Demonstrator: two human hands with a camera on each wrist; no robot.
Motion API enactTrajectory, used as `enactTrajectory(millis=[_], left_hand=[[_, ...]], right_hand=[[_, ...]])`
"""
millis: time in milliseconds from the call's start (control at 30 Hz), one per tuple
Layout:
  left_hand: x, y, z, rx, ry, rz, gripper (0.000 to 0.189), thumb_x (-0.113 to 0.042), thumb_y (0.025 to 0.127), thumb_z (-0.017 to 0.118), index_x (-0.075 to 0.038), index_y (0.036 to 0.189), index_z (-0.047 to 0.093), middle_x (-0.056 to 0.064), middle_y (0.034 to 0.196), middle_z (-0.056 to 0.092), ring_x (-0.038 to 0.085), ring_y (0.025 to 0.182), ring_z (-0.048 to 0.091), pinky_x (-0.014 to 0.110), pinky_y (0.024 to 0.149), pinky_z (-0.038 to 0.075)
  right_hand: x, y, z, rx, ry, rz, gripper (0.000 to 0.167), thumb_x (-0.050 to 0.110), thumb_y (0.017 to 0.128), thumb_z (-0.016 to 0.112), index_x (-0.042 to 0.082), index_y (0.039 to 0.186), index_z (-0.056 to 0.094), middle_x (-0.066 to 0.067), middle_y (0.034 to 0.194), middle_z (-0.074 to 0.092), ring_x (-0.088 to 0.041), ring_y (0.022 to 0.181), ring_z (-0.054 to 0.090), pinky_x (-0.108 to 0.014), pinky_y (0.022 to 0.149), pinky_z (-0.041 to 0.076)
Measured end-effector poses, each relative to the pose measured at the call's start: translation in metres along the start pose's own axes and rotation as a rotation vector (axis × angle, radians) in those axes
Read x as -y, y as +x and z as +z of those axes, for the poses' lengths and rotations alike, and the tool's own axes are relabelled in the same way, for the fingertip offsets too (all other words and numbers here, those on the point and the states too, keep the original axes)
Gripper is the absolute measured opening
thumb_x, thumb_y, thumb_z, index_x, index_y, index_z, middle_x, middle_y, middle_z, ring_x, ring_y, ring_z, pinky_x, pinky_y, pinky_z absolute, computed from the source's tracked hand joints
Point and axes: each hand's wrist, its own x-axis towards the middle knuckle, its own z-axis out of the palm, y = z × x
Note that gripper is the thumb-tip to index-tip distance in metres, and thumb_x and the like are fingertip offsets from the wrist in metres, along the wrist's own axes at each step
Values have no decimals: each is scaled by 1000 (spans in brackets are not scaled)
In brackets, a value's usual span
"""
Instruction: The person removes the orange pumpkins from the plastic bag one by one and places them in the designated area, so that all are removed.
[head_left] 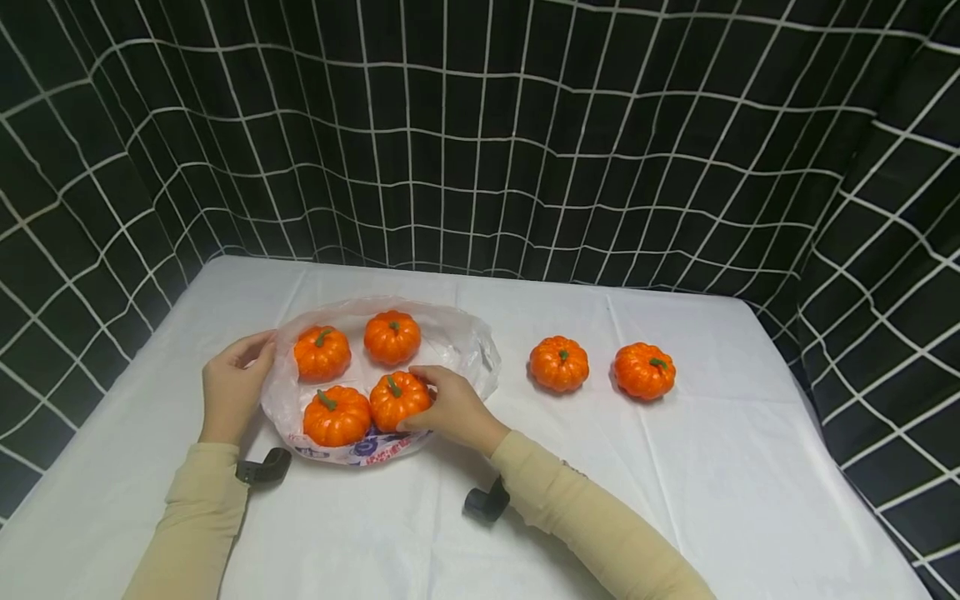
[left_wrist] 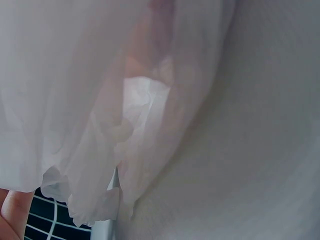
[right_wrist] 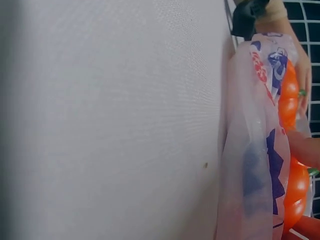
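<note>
A translucent white plastic bag point(head_left: 279, 408) with blue and red print lies spread wide on the table. My left hand point(head_left: 231, 387) pinches its left rim between thumb and fingers; the bag's wall point(left_wrist: 65, 115) fills much of the left wrist view. Inside the bag at the front right, my right hand point(head_left: 461, 408) grips a small orange pumpkin point(head_left: 393, 404) with a green stem, thumb in front and fingers behind. Three similar pumpkins sit beside it in the bag: front left point(head_left: 337, 419), back left point(head_left: 322, 357) and back right point(head_left: 392, 340). The right wrist view shows the bag's printed side point(right_wrist: 252, 130).
Two more orange pumpkins, one nearer the bag point(head_left: 558, 367) and one farther right point(head_left: 645, 373), stand on the white-covered table point(head_left: 720, 467). Dark curtains point(head_left: 480, 150) with white grid lines enclose the back and sides. Each wrist wears a black camera, left point(head_left: 266, 467) and right point(head_left: 487, 502).
</note>
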Motion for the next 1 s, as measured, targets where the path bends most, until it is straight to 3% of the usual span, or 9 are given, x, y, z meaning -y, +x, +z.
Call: enactTrajectory(millis=[233,433,700,1000], left_hand=[[1,-2,-1,-4,14,-12,32,-24,97,62,-6,122,70,14,125,70,29,120,64,35,102,53],[-2,-2,-1,2,-5,-14,32,-23,98,61,-4,123,69,16,126,69,31,122,63,49,106,49],[-2,-3,0,-6,-6,-8,31,-21,97,61,-4,122,70,15,124,70,30,121,64,47,105,50],[-3,-3,0,0,-20,-13,32,-22,98,61,-4,122,69,16,125,70,31,121,63,49,106,49]], right_hand=[[7,-8,-8,-19,40,-56,76,13,72,87,2,139,53,-14,144,56,-30,136,51,-45,115,42],[8,-21,-22,-57,78,-79,77,11,71,88,1,139,53,-14,145,55,-30,136,51,-43,112,45],[-2,-43,-40,-85,121,-94,77,6,72,86,-3,140,51,-17,146,53,-32,137,49,-44,110,46],[-28,-72,-71,-167,153,-40,77,10,73,87,-1,141,51,-17,145,53,-32,137,49,-47,110,46]])
